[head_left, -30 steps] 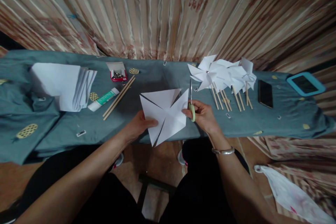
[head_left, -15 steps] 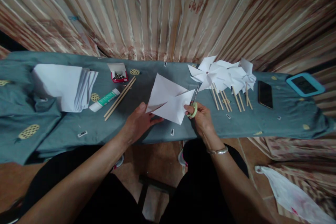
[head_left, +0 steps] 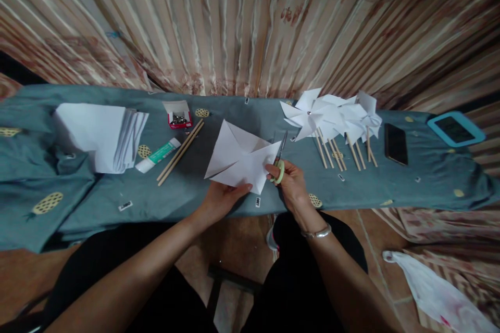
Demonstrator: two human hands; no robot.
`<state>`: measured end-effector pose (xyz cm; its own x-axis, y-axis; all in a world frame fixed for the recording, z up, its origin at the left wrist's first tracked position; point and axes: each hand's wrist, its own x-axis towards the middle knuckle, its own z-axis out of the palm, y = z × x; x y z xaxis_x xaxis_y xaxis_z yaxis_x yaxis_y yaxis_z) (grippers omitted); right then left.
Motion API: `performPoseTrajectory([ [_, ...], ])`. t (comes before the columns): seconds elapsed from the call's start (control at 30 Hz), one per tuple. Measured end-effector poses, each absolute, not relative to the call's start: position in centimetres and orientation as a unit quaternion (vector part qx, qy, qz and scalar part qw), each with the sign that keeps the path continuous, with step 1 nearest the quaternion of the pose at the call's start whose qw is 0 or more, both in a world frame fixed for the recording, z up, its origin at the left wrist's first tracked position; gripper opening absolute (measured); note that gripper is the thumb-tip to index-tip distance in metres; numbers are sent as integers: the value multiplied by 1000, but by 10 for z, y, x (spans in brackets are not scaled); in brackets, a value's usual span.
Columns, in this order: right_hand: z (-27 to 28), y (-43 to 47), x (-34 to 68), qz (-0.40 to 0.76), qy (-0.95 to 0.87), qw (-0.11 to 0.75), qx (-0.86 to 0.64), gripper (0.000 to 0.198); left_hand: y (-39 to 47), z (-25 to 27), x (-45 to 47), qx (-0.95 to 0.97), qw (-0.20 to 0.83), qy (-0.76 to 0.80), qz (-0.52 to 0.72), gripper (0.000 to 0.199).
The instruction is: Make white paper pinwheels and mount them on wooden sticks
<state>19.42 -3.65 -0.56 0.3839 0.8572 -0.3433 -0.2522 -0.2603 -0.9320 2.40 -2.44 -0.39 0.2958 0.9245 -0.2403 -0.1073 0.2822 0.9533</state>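
Shifted since earlier, my left hand pinches the paper, mid-view, at its seven-o'clock edge; my right hand, four o'clock, grips scissors and paper. Nine o'clock: glue, label unreadable.

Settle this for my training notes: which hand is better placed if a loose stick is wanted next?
Probably the left hand: it is nearer the loose sticks and holds only the sheet of paper. The right hand is farther off and has the scissors, besides touching the paper's edge.
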Motion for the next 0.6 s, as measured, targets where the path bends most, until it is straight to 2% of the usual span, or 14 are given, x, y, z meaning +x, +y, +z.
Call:
performPoseTrajectory([
  [0.1, -4, -37, 190, 502, -247, 552, -618, 33, -21, -8, 23, 474, 612, 493, 398, 28],
  [0.23, 1, -38, 187, 511, -270, 541, -611, 36, -16, -10, 21, 464, 618, 499, 392, 25],
  [0.43, 6, -43, 190, 520, -325, 507, -606, 44, -4, -5, 21, 410, 638, 505, 412, 33],
  [0.6, 6, -59, 199, 572, -364, 452, -580, 47, 3, -10, 19, 353, 665, 498, 430, 49],
])
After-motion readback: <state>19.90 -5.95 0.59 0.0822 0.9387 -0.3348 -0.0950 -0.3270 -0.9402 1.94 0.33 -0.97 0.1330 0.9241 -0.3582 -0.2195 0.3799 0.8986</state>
